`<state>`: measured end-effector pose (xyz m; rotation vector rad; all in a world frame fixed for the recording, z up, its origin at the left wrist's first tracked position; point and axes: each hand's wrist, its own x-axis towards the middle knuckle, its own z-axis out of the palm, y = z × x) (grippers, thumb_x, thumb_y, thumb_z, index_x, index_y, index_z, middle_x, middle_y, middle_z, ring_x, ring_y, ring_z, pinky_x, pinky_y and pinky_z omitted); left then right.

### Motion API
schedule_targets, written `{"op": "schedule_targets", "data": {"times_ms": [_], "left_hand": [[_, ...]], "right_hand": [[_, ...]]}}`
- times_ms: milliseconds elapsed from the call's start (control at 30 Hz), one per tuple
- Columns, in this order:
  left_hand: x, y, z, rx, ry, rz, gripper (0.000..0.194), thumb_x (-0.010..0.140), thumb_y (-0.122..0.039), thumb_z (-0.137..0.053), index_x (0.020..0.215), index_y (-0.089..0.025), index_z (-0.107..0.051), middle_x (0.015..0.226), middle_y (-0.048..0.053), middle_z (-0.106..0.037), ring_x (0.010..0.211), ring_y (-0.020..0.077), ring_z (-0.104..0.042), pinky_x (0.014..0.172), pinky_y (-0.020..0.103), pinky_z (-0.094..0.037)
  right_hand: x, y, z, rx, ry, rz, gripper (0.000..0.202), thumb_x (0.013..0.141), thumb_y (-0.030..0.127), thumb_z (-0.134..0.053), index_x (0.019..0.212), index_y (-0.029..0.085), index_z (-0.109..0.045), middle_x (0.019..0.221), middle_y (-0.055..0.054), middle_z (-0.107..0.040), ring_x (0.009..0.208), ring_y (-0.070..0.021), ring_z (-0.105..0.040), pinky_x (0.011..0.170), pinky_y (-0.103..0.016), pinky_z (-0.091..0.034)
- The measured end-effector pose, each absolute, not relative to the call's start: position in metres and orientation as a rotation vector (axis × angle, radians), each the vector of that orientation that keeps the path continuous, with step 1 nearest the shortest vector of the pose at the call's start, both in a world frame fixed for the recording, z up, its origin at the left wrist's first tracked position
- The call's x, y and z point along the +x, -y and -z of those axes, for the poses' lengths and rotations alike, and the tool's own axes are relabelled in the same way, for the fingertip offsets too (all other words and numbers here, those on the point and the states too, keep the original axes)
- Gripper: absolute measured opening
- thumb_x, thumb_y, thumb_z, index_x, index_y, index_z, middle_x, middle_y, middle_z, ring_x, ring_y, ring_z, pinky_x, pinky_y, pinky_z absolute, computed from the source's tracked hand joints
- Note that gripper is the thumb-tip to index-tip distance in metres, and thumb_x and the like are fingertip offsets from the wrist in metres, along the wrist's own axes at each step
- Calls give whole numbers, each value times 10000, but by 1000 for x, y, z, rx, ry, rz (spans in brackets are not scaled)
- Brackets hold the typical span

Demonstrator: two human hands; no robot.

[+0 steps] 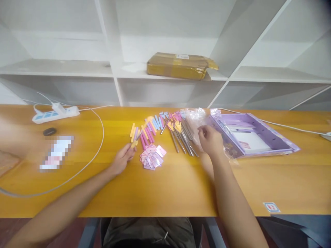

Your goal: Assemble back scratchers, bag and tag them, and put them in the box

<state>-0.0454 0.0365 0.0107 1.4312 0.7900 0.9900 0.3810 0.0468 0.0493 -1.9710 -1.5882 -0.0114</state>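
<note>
My left hand (pixel 123 159) is closed on a yellow handle (pixel 134 143), from which a short metal piece seems to stick out. Just beyond it lie loose yellow, pink, purple and blue handle tubes (pixel 147 134). A pile of pink cards (pixel 153 157) rests to the right of this hand. Metal back scratchers (pixel 184 139) with blue, pink and yellow claw heads lie in a bunch at the middle. My right hand (pixel 210 138) has its fingers curled together beside clear plastic bags (pixel 196 120); what is in them, if anything, is hidden.
An open purple box (pixel 274 152) with papers inside stands at the right. On the left are a white power strip (pixel 55 115), a small black object (pixel 49 131), a blurred-out flat item (pixel 57 153) and a looping white cable (pixel 103 129). A taped carton (pixel 178 66) sits on the shelf.
</note>
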Motion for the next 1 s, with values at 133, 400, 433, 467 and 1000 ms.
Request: {"op": "schedule_targets", "data": {"times_ms": [133, 400, 433, 467, 1000], "left_hand": [[-56, -26, -3, 1286, -681, -1173, 411, 1115, -612, -594, 1002, -218, -560, 686, -88, -290, 554, 100, -219, 558, 252, -220], [-61, -37, 3, 1329, -770, -922, 435, 1118, -633, -577, 1086, -200, -602, 695, -82, -317, 561, 103, -238, 549, 253, -211], [-61, -37, 3, 1345, -774, -906, 435, 1120, -631, -576, 1089, -198, -606, 699, -82, -310, 564, 103, -233, 548, 254, -205], [-61, -37, 3, 1356, -776, -896, 436, 1121, -628, -573, 1095, -195, -609, 702, -83, -302, 566, 104, -229, 547, 254, -200], [-59, -35, 4, 1500, -849, -837, 572, 1153, -604, -501, 1596, -241, -482, 822, -47, -456, 603, 120, -320, 552, 263, -294]], "right_hand": [[393, -44, -32, -1985, 1604, 34, 340, 1003, 341, -488, 1078, 201, -789, 1063, -121, -814, 936, -282, -712, 851, -391, -486], [430, -39, -22, -2255, 1449, 287, 527, 1021, 492, -529, 1342, 124, -728, 1359, -267, -683, 1193, -409, -689, 1059, -542, -521], [438, -38, -17, -2306, 1451, 255, 615, 1001, 528, -572, 1416, 86, -675, 1386, -297, -664, 1245, -436, -668, 1081, -556, -514], [446, -37, -12, -2362, 1465, 193, 707, 974, 559, -618, 1467, 52, -623, 1398, -320, -654, 1286, -455, -649, 1097, -562, -508], [453, -26, -47, -2299, 1218, 61, 408, 934, 468, -681, 1282, 257, -657, 1171, -202, -771, 1054, -383, -651, 906, -498, -450]]}}
